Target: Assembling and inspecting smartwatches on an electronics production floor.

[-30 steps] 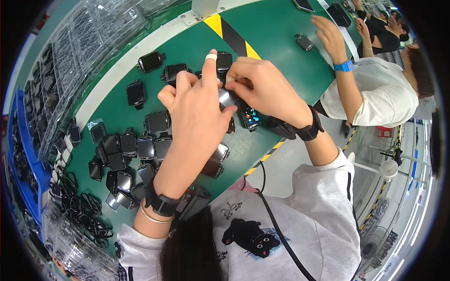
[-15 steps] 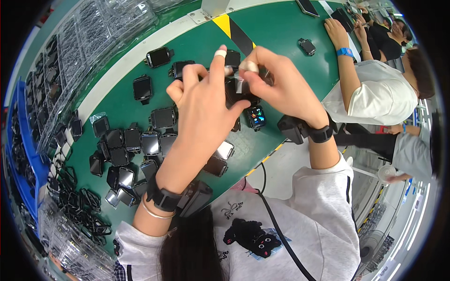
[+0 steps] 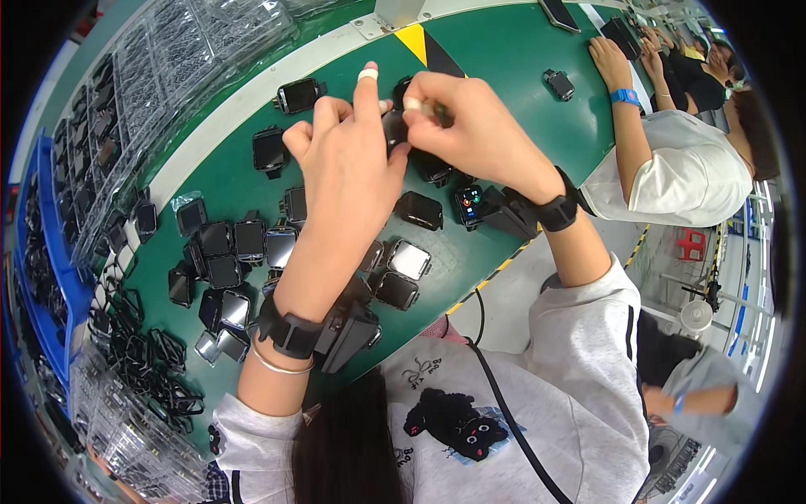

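Note:
Both my hands meet over the green table, above the far rows of smartwatches. My left hand (image 3: 348, 172) grips a dark smartwatch (image 3: 394, 131) near its thumb, with the index finger raised. Against the watch's upper right side, my right hand (image 3: 472, 126) has its fingers pinched together. Whatever the pinch holds is hidden. Light-coloured covers wrap some fingertips. Below the right hand lies a dark smartwatch (image 3: 434, 170), partly covered by it. A smartwatch with a lit screen (image 3: 468, 204) sits beside my right wrist. Another dark watch (image 3: 419, 210) lies to its left.
Many dark-screened watches (image 3: 249, 239) cover the table's left part. Black straps or frames (image 3: 159, 353) pile up near a blue bin (image 3: 63, 277). Clear plastic trays (image 3: 180, 67) stand at the far left. A single watch (image 3: 558, 84) lies near a co-worker's arm (image 3: 631, 126) at right.
Both hands have shifted slightly left and my right fingers have closed in beside the left hand. The shiny patch seen between them is no longer visible. Co-workers behind at right have moved.

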A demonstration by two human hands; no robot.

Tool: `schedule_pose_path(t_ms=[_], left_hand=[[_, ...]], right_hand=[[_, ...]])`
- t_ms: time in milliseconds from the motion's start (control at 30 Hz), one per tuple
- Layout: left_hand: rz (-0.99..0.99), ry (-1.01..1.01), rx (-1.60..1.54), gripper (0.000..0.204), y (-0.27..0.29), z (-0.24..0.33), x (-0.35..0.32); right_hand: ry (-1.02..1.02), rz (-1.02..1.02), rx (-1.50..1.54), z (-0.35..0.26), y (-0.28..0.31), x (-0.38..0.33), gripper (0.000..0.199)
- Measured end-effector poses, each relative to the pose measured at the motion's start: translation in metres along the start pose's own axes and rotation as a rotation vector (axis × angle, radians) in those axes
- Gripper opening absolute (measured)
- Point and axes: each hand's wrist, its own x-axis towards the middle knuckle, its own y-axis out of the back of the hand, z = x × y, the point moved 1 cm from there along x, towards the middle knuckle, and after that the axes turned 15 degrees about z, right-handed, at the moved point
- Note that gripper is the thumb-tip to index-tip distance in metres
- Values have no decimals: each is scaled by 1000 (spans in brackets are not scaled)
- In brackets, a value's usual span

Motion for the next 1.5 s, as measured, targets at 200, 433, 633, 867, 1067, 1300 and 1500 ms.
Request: schedule_pose_path(t_ms=[200, 433, 633, 867, 1067, 1300, 1500], left_hand=[[-49, 31, -58, 87, 24, 3, 6], [-97, 111, 72, 94, 59, 16, -31], [-69, 151, -12, 92, 54, 21, -36], [-60, 169, -161, 82, 47, 12, -46], [-15, 5, -78, 74, 44, 13, -41], [-6, -10, -63, 72, 34, 14, -38], [25, 72, -191, 65, 54, -7, -14]], right_hand=[[-26, 45, 115, 1, 13, -1, 10], [94, -108, -78, -19, -20, -17, 17], [-6, -161, -40, -29, -17, -16, 19], [-75, -175, -173, -32, -18, -27, 20], [-122, -144, -126, -27, -22, -35, 16], [-270, -165, 386, -31, -12, -32, 11], [-201, 3, 297, -17, -5, -20, 11]])
